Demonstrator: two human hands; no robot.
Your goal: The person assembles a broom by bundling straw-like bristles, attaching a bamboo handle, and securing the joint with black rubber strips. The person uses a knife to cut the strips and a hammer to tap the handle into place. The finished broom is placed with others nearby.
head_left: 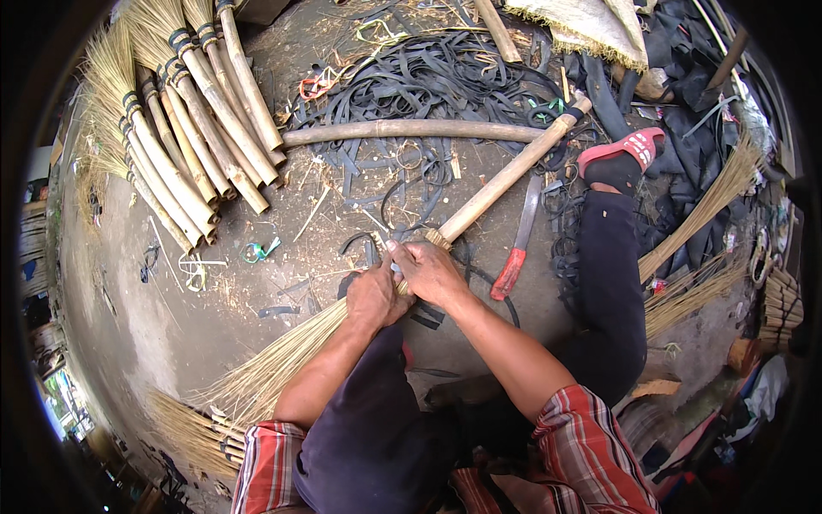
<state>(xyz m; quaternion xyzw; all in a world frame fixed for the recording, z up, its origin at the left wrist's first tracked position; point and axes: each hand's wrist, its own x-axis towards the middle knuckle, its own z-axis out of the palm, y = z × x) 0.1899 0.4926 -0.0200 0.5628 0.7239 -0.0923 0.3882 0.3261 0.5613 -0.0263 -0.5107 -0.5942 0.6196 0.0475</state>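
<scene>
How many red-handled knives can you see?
1: the red-handled knife lies on the ground, between the right hand and the right leg. Others could be hidden.

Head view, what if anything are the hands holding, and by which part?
The left hand grips a broom by its straw, near the handle; the right hand is there too, its exact hold unclear.

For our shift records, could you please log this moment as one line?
left grip: around broom straw | right grip: beside it, hold unclear | knife: on ground, unheld | black strips: piled ahead
</scene>
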